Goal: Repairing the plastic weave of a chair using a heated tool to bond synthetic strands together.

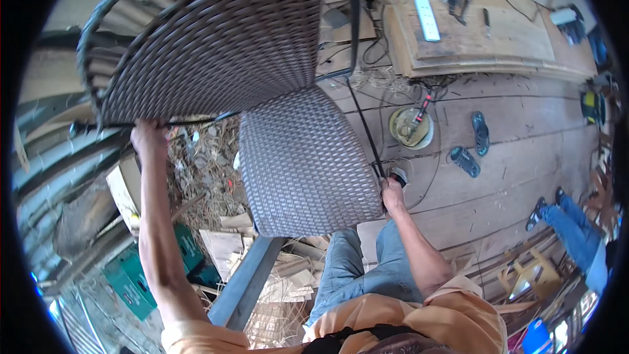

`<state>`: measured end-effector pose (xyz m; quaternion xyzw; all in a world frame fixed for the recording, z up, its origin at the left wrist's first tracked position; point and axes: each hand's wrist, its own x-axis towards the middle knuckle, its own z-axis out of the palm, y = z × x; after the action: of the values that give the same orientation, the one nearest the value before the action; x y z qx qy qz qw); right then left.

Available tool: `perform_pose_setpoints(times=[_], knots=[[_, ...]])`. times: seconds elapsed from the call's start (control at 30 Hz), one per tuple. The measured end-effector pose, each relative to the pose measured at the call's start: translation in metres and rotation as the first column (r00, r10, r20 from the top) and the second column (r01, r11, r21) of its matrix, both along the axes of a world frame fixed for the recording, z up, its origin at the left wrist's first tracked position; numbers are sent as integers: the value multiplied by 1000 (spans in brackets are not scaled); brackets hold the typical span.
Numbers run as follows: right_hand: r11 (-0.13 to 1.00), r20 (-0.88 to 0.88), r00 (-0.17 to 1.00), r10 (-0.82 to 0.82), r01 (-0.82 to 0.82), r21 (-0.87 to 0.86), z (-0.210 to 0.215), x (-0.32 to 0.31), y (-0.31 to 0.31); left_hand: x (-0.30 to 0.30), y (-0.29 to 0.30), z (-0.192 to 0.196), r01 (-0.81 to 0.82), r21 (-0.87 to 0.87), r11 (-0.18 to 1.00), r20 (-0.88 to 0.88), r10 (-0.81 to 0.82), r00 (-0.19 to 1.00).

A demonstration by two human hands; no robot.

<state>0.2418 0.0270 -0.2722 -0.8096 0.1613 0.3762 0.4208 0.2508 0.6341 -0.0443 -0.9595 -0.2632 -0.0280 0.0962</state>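
In front of me is a brown woven wicker chair (308, 164), its curved backrest (223, 39) toward the far left and its seat nearer my body. My left hand (149, 137) is closed round the dark bar along the lower left edge of the backrest. At the right front corner of the seat, my right hand (392, 195) grips the chair's thin dark frame. A black rounded piece (398, 176) shows just beyond that hand; I cannot tell what it is. The fingers of both hands are partly hidden.
A wooden bench (485, 52) at the far right bears a white power strip (426, 19). On the plank floor stand a bucket (411, 128) with a red-handled tool and a pair of sandals (481, 134). Wood scraps and a green crate (131, 282) lie left. Another person's legs (570, 223) show right.
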Motion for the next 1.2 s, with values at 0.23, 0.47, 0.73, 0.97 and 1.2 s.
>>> perform_pose_setpoints(times=[0.23, 0.47, 0.73, 0.97, 1.2], knots=[[1000, -36, 999, 23, -24, -12, 98, -5, -23, -9, 9, 91, 137, 130, 982, 191, -160, 968], [991, -7, 999, 38, -37, 127, 220, 2, -44, 43, -70, 266, 183, -222, 958, 623, -5, 782], [972, 166, 976, -137, 100, 214, 292, -20, -107, 114, -216, 418, 270, -369, 889, 786, 143, 602], [836, 57, 876, -479, 435, 333, 292, -39, -206, 157, -431, 474, 762, -369, 532, 930, 218, 297], [612, 17, 665, -747, 677, 410, 305, -34, -376, 250, -638, 485, 878, -292, 379, 929, -106, 355]])
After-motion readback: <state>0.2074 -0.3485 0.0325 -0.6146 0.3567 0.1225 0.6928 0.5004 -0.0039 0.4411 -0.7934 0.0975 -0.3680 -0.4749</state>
